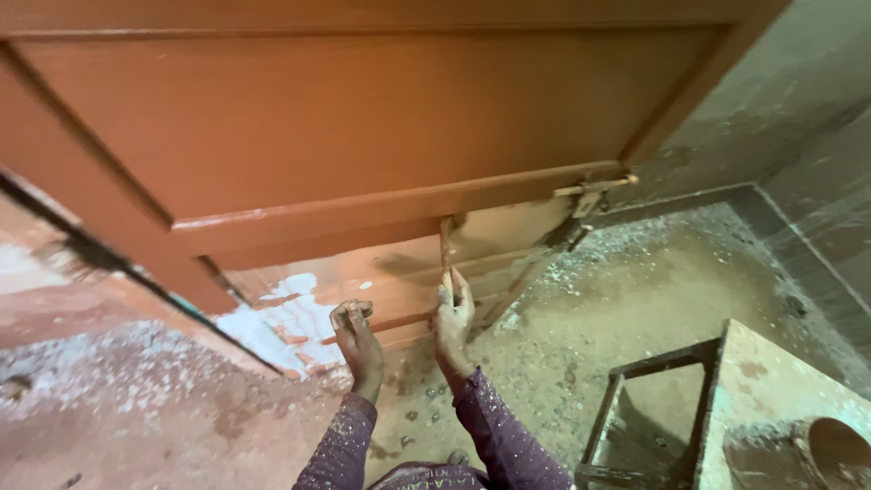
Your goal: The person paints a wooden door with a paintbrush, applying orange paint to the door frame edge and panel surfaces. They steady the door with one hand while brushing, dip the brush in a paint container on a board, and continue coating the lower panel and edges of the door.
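The door (363, 136) leans over the floor, its lower panels at the hands and its top and left side cut off by the frame. On the near lower panel lies a white patch (286, 331), just left of the left hand (356, 334). That hand is clenched against the panel's lower rail; whether it grips anything is too hard to make out. The right hand (454, 313) lies flat and released on the panel — fingers pointing up along a narrow upright strip (446, 249). Both hands touch the door, close together. A metal bolt (594, 192) sits at the door's right edge, well right of the hands. The dusty floor (562, 345) lies open to the right as far as a paint-spattered stool (717, 408), partly cut off at the bottom — the wall (798, 109) closes the far right.
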